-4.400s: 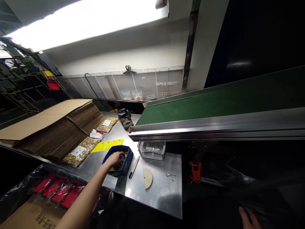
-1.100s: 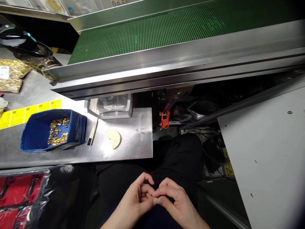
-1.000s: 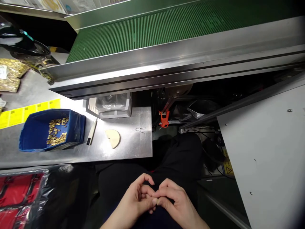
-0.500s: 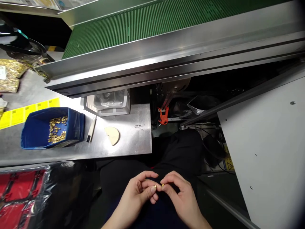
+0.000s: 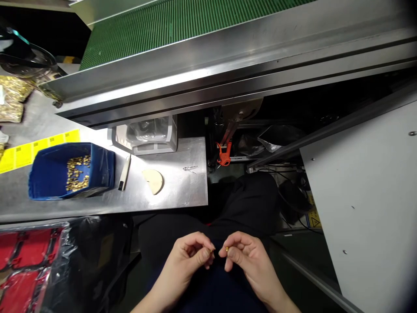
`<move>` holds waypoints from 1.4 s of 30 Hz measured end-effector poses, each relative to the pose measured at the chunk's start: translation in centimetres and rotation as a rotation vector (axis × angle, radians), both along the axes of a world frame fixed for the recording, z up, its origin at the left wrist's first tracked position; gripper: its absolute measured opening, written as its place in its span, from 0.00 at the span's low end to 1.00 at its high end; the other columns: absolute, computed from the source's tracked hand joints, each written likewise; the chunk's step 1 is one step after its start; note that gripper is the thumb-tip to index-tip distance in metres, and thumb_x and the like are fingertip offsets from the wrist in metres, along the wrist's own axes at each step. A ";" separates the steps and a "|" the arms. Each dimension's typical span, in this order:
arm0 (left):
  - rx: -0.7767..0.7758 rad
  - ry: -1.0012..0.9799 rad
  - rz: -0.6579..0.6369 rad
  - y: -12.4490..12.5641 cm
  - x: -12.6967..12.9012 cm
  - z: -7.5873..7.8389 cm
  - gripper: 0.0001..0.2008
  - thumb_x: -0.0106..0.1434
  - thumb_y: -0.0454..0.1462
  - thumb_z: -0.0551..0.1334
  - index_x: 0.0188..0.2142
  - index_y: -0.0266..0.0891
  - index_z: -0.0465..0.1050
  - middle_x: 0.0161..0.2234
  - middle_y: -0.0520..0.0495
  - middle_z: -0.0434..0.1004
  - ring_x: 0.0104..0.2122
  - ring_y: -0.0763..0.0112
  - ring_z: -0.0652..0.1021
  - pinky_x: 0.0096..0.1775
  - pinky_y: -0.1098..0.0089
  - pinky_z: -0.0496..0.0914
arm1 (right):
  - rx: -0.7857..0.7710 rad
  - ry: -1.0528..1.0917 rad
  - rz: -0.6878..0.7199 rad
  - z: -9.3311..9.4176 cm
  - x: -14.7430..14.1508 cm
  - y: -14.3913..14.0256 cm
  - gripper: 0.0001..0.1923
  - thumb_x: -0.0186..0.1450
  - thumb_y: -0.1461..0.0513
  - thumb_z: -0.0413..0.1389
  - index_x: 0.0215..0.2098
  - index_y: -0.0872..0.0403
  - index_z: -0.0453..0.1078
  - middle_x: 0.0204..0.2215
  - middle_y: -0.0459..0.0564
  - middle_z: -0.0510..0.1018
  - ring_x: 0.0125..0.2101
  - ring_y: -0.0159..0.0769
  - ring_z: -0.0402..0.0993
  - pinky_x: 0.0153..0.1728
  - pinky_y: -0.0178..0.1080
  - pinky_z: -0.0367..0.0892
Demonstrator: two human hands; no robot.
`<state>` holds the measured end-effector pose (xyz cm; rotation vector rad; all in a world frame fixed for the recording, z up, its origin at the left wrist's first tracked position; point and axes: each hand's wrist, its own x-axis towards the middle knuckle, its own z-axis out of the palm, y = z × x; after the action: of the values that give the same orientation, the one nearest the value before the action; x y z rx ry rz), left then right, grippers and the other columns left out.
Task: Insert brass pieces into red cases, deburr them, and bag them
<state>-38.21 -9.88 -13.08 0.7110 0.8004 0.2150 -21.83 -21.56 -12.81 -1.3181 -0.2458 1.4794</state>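
My left hand (image 5: 192, 254) and my right hand (image 5: 244, 256) are held over my lap, a short gap between their fingertips. Between the left thumb and fingers sits a small gold-coloured metal piece (image 5: 210, 251), mostly covered. Another small gold-coloured metal piece (image 5: 227, 249) is pinched by the right thumb and index finger. The pieces are too small to name more exactly. On the metal table to the left, a blue bin (image 5: 45, 174) holds many similar gold pieces (image 5: 78, 174). Beside it lie a white-handled tool with a dark end (image 5: 124, 174) and a pale half-round piece (image 5: 153, 181).
A green ribbed conveyor (image 5: 146, 32) with a metal frame runs across the back. A grey tray (image 5: 156, 148) stands under it. Tweezers-like metal tools (image 5: 189, 168) lie near the table edge. An orange air gun (image 5: 224, 154) hangs beyond; a white panel (image 5: 361, 195) stands right.
My hands have drawn slightly apart, so their fingertips no longer meet. The gold piece in the right fingers shows more clearly. The view has shifted a little.
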 end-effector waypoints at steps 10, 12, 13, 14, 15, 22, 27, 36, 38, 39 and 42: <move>-0.096 0.004 -0.042 0.0 0.7 0.7 0.15 0.59 0.40 0.76 0.41 0.36 0.78 0.29 0.49 0.78 0.28 0.75 0.75 0.33 0.73 0.70 | 0.123 -0.435 0.105 0.7 -0.1 0.4 0.04 0.68 0.57 0.65 0.37 0.47 0.81 0.32 0.44 0.77 0.35 0.31 0.74 0.37 0.33 0.67; -0.081 0.006 -0.052 -0.1 0.7 0.7 0.15 0.58 0.39 0.76 0.41 0.36 0.77 0.27 0.50 0.78 0.26 0.76 0.74 0.31 0.75 0.69 | 0.129 -0.512 0.172 1.0 -0.1 0.4 0.03 0.69 0.58 0.64 0.38 0.46 0.81 0.33 0.44 0.78 0.36 0.31 0.75 0.39 0.33 0.68; -0.075 0.012 -0.058 -0.2 0.6 0.6 0.16 0.58 0.39 0.76 0.41 0.36 0.76 0.26 0.51 0.78 0.25 0.77 0.74 0.31 0.75 0.68 | 0.132 -0.535 0.202 1.1 0.0 0.4 0.04 0.69 0.58 0.64 0.38 0.47 0.81 0.34 0.44 0.78 0.36 0.32 0.76 0.39 0.33 0.68; -0.078 0.017 -0.070 -0.2 0.6 0.5 0.16 0.58 0.39 0.77 0.41 0.35 0.76 0.26 0.50 0.79 0.25 0.77 0.74 0.31 0.75 0.68 | 0.136 -0.549 0.228 1.1 0.0 0.3 0.04 0.69 0.58 0.64 0.38 0.47 0.81 0.34 0.45 0.78 0.36 0.32 0.76 0.39 0.33 0.68; -0.088 0.020 -0.083 -0.3 0.5 0.5 0.17 0.57 0.39 0.77 0.41 0.35 0.76 0.26 0.50 0.79 0.24 0.76 0.74 0.30 0.75 0.68 | 0.142 -0.559 0.254 1.2 0.1 0.3 0.04 0.70 0.58 0.63 0.38 0.48 0.81 0.34 0.45 0.78 0.35 0.32 0.76 0.38 0.33 0.68; -0.143 -0.017 -0.156 0.0 0.3 0.3 0.19 0.56 0.38 0.78 0.41 0.36 0.74 0.25 0.51 0.79 0.22 0.75 0.76 0.30 0.73 0.71 | 0.143 -0.692 0.365 2.8 0.6 0.5 0.06 0.70 0.57 0.62 0.37 0.49 0.81 0.33 0.47 0.80 0.35 0.35 0.78 0.37 0.35 0.69; -0.166 -0.088 -0.205 0.8 -0.2 -0.3 0.21 0.56 0.37 0.78 0.44 0.38 0.72 0.25 0.51 0.80 0.22 0.75 0.76 0.29 0.74 0.72 | 0.207 -0.808 0.405 3.7 0.2 0.4 0.09 0.72 0.58 0.60 0.39 0.51 0.81 0.33 0.49 0.80 0.34 0.35 0.78 0.37 0.36 0.70; 0.040 -0.240 -0.438 5.1 3.3 -2.6 0.31 0.60 0.49 0.73 0.56 0.42 0.65 0.24 0.52 0.78 0.22 0.69 0.76 0.29 0.70 0.71 | 0.168 -0.954 0.276 6.2 1.0 2.6 0.05 0.69 0.61 0.60 0.39 0.53 0.79 0.35 0.50 0.79 0.35 0.35 0.77 0.37 0.34 0.70; 0.350 -0.182 -0.456 7.4 5.7 -4.0 0.29 0.65 0.53 0.66 0.60 0.44 0.64 0.29 0.49 0.81 0.29 0.63 0.80 0.36 0.65 0.73 | 0.146 -1.065 0.233 8.2 2.6 3.2 0.05 0.70 0.62 0.58 0.39 0.53 0.77 0.36 0.50 0.78 0.36 0.35 0.77 0.39 0.34 0.70; 0.546 -0.125 -0.450 8.6 7.0 -4.8 0.26 0.67 0.53 0.64 0.59 0.46 0.66 0.34 0.47 0.83 0.35 0.59 0.81 0.42 0.63 0.73 | 0.126 -1.121 0.208 9.6 3.7 3.4 0.05 0.71 0.62 0.57 0.39 0.53 0.76 0.36 0.49 0.78 0.37 0.35 0.76 0.39 0.34 0.69; 1.017 0.015 -0.486 11.4 10.3 -6.4 0.22 0.62 0.58 0.64 0.47 0.49 0.77 0.43 0.43 0.84 0.47 0.47 0.81 0.51 0.54 0.71 | 0.051 -1.282 0.085 15.3 7.0 2.8 0.05 0.72 0.62 0.56 0.39 0.51 0.75 0.37 0.48 0.78 0.38 0.35 0.76 0.41 0.35 0.69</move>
<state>-27.87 1.54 -19.52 1.8377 0.4685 0.1652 -14.83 -18.73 2.47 -2.0608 -1.1428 0.4791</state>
